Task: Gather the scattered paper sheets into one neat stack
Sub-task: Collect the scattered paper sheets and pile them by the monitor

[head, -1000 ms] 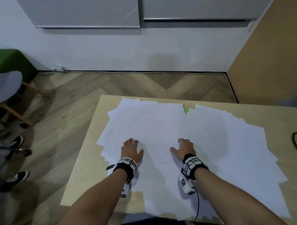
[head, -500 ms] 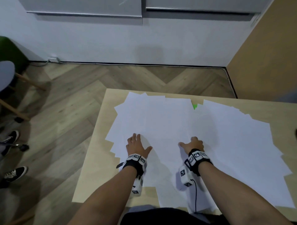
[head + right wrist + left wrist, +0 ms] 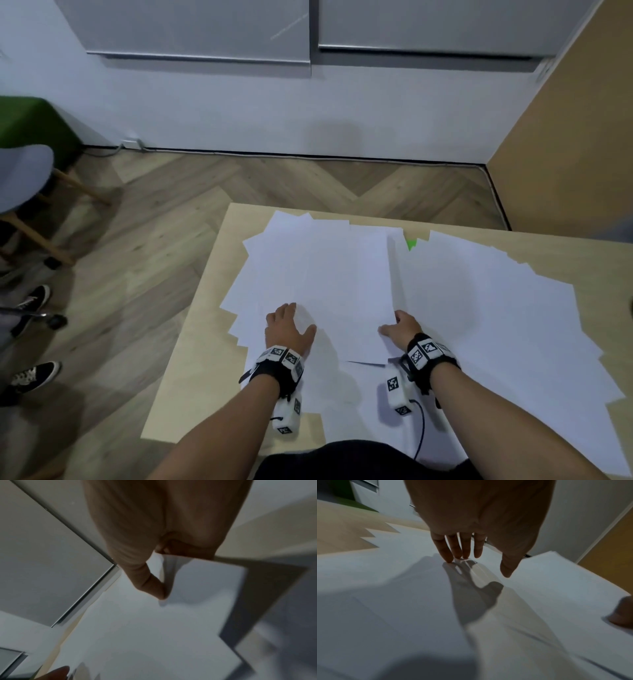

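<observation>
Many white paper sheets (image 3: 479, 308) lie overlapping across a light wooden table (image 3: 191, 370). My left hand (image 3: 287, 325) lies flat with straight fingers (image 3: 447, 551) pressing on the sheets at the left. My right hand (image 3: 399, 325) pinches the near right edge of a small bundle of sheets (image 3: 342, 291), thumb on top (image 3: 154, 586), fingers curled beneath. That bundle's right edge is lifted off the sheets below. The right-hand sheets (image 3: 197, 591) show in the right wrist view, bent at the pinch.
A small green scrap (image 3: 411, 244) peeks out between sheets at the table's far edge. A grey chair (image 3: 20, 178) and someone's shoes (image 3: 32, 301) are on the floor to the left. A wooden panel (image 3: 582, 137) stands at the right.
My right hand has taken hold of a bundle of sheets and raised its right edge; earlier it lay on the paper. The left hand stays pressed flat. The head view shifted.
</observation>
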A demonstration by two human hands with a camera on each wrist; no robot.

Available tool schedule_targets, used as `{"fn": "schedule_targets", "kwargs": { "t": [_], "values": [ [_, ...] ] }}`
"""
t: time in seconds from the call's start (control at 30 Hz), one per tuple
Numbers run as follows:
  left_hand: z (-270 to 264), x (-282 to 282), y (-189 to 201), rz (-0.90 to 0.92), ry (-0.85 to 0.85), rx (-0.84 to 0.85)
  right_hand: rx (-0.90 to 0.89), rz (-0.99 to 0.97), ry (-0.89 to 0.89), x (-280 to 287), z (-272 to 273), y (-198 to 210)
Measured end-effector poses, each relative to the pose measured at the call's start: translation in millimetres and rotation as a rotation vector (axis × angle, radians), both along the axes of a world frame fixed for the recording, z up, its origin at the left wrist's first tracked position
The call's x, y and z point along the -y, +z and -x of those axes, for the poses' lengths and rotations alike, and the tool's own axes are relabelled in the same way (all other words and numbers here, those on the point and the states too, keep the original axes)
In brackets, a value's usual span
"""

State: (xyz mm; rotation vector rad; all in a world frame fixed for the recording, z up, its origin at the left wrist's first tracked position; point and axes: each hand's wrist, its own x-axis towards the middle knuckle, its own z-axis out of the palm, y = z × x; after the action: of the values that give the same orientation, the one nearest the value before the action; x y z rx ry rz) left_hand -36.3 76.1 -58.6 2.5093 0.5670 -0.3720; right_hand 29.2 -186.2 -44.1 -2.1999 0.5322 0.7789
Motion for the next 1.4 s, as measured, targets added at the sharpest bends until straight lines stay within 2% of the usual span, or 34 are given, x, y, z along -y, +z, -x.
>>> {"fn": "schedule_targets", "kwargs": {
  "t": [0.13, 0.3, 0.43, 0.57, 0.7, 0.8, 0.97, 1.1, 1.23, 1.3, 1.4],
  "values": [
    [5.2, 3.4, 3.4, 0.024, 0.011, -0.001, -0.082, -0.068, 0.036, 12.5, 6.5, -5.5],
    [6.1, 10.2, 9.4, 0.156, 0.156, 0.031, -0.137, -0.127, 0.101, 25.7, 12.1, 1.8],
    [6.2, 16.8, 10.7, 0.268, 0.326, 0.048, -0.068, -0.174, 0.04, 41.1, 13.3, -13.7],
    [6.9, 19.9, 5.5, 0.393, 0.396, -0.002, -0.007, -0.164, 0.08, 49.7, 17.8, -6.9],
    [10.1, 21.4, 3.4, 0.437, 0.431, -0.029, 0.041, -0.104, 0.112, 61.9, 18.0, -2.3],
    [9.1, 21.9, 5.9, 0.458, 0.456, -0.025, 0.058, -0.121, 0.07, 69.3, 18.0, -5.0],
    [5.7, 17.7, 5.7, 0.417, 0.513, -0.001, 0.19, -0.116, -0.029, 70.9, 23.3, 5.6],
    [8.4, 15.3, 8.3, 0.364, 0.649, 0.037, 0.214, -0.061, 0.001, 75.9, 20.8, 3.9],
    [7.7, 15.1, 9.8, 0.364, 0.703, 0.049, 0.209, -0.026, 0.037, 84.5, 23.7, 2.6],
    [7.3, 15.8, 9.7, 0.317, 0.694, 0.07, 0.197, -0.026, 0.038, 87.7, 25.2, 0.0],
    [5.2, 19.8, 14.4, 0.061, 0.511, 0.126, 0.203, -0.11, 0.013, 87.8, 24.5, 1.1]
  ]
}}
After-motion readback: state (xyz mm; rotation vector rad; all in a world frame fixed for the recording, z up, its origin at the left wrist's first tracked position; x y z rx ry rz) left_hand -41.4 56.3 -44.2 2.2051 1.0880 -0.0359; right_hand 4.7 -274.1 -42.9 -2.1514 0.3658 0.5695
